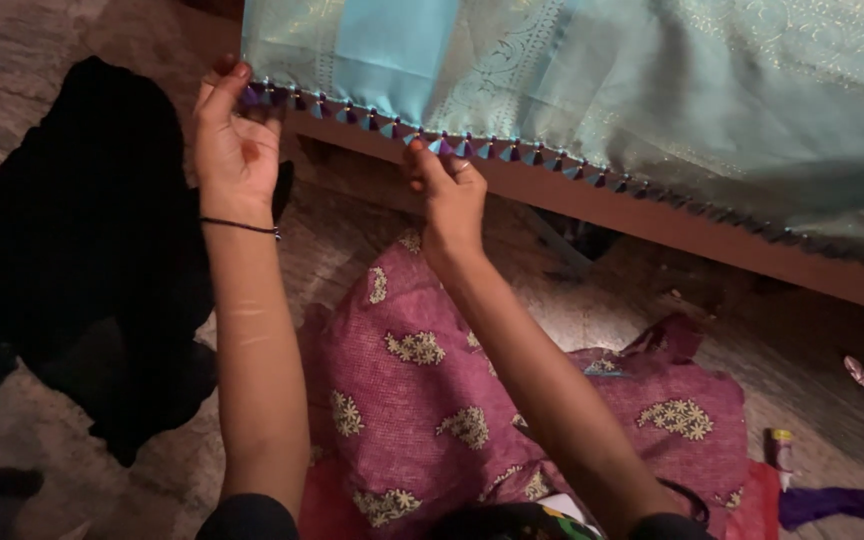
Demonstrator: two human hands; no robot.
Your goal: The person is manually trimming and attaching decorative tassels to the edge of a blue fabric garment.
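Pale blue woven cloth (592,80) with purple tasselled edge (472,148): left hand (235,150) and right hand (452,195) each pinch that edge.

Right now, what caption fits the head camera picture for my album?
Two hands, left hand and right hand, pinch the tasselled edge of a light blue cloth.

A home room used for handwork, stone floor (42,40), low wooden bed frame (652,215) draped with pale blue woven cloth (652,80) edged in small tassels (472,148), magenta flowered garment (422,380), dark bundle of clothing (82,230), small scraps lying about
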